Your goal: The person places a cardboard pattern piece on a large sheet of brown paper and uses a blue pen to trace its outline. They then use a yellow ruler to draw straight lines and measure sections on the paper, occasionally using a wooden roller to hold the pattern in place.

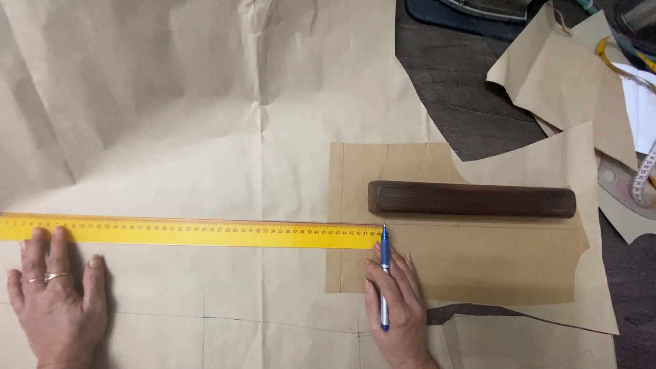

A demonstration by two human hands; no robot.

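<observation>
A long yellow ruler lies across a large sheet of brown pattern paper. My left hand presses flat on the ruler's left end, fingers spread, a ring on one finger. My right hand holds a blue pen, its tip touching the paper at the ruler's right end. That tip rests on a smaller brown paper pattern piece laid over the big sheet. A dark wooden block lies on that piece, just above and right of the pen.
Dark wooden tabletop shows at the upper right. More cut paper pieces lie there, with a measuring tape and a yellow tape at the right edge. A dark object sits at the top edge.
</observation>
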